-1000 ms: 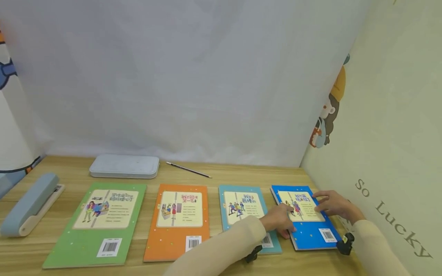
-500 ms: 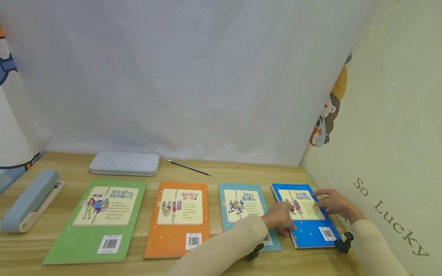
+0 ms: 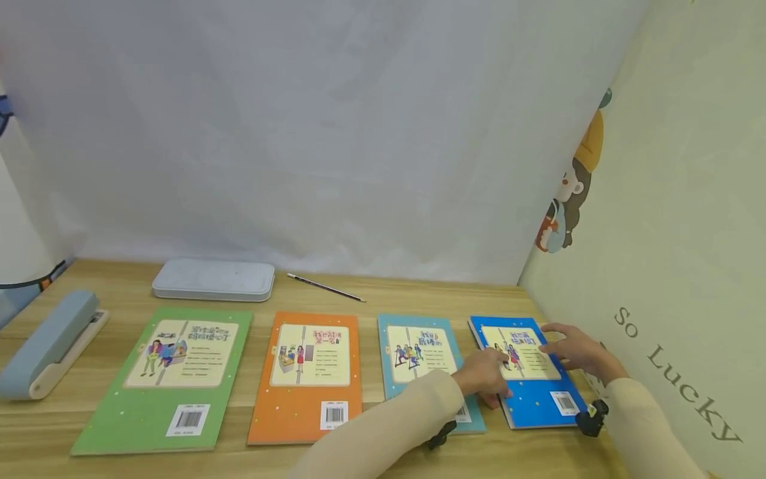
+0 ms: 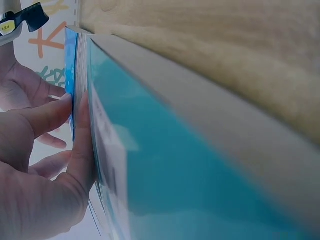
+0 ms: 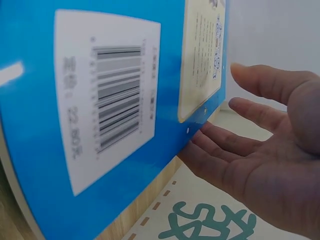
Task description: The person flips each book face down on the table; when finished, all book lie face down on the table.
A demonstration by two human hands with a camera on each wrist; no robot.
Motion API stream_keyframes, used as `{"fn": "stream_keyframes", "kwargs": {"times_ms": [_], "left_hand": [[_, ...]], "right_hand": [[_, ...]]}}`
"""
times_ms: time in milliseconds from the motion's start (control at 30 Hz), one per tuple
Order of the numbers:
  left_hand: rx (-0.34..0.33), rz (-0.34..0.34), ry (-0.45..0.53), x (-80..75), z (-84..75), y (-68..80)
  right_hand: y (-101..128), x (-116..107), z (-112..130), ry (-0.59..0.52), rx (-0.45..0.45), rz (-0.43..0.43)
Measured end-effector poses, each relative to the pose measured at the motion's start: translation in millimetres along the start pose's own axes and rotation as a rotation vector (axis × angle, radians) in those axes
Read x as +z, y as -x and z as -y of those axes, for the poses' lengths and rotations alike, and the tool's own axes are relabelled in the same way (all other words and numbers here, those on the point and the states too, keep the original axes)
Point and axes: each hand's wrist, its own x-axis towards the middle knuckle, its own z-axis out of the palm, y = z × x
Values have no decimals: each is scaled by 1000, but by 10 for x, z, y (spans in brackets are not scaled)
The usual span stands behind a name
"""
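Fingertips of the left hand (image 3: 481,380) are pressed against the left edge of the bright blue paperback book (image 3: 529,392), lying flat on the wooden table (image 3: 371,303), while the right hand (image 3: 576,351), fingers straight, is laid flat on its right side, apparently to square it.

Left hand (image 4: 35,170) fingers (image 4: 82,145) touch blue book (image 4: 71,65) edge, beside teal book (image 4: 180,185).

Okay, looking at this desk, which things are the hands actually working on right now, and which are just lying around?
In hand: blue book, touched by the left hand at its left edge and the right hand at its right edge.

Lying about: teal book, orange book, green book, pencil, grey case, blue stapler-like device.
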Motion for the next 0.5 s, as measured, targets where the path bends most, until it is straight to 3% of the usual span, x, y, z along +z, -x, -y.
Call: {"fn": "stream_keyframes", "kwargs": {"times_ms": [500], "left_hand": [[24, 2, 18, -2, 33, 4]], "right_hand": [[21, 26, 104, 33, 19, 8]]}}
